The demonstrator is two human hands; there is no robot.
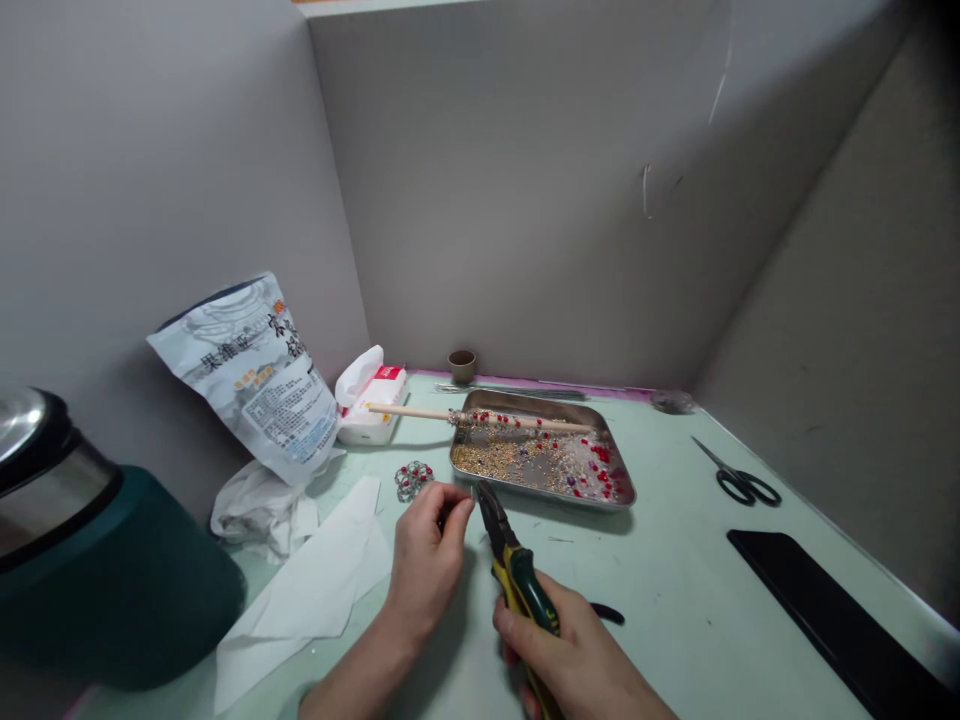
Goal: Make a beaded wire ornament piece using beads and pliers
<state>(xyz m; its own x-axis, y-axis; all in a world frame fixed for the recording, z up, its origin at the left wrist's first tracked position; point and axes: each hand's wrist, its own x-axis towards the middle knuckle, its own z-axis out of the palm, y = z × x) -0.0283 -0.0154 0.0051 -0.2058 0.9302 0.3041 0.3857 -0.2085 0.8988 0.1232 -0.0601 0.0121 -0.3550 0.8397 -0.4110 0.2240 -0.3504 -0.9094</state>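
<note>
My right hand is wrapped round a pair of pliers with green and yellow handles, its dark jaws pointing up and away. Just left of the jaws, my left hand pinches a thin wire, of which only a short tip shows at the fingers. Beyond the left hand lies a round wirework piece with red beads. A metal tray behind the pliers holds gold, clear and red beads. Across it rests a wooden stick with beaded wire wound along it.
Scissors and a black flat object lie at right. On the left are a green flask, a foil pouch, a tissue pack and white paper. A small cup stands by the back wall.
</note>
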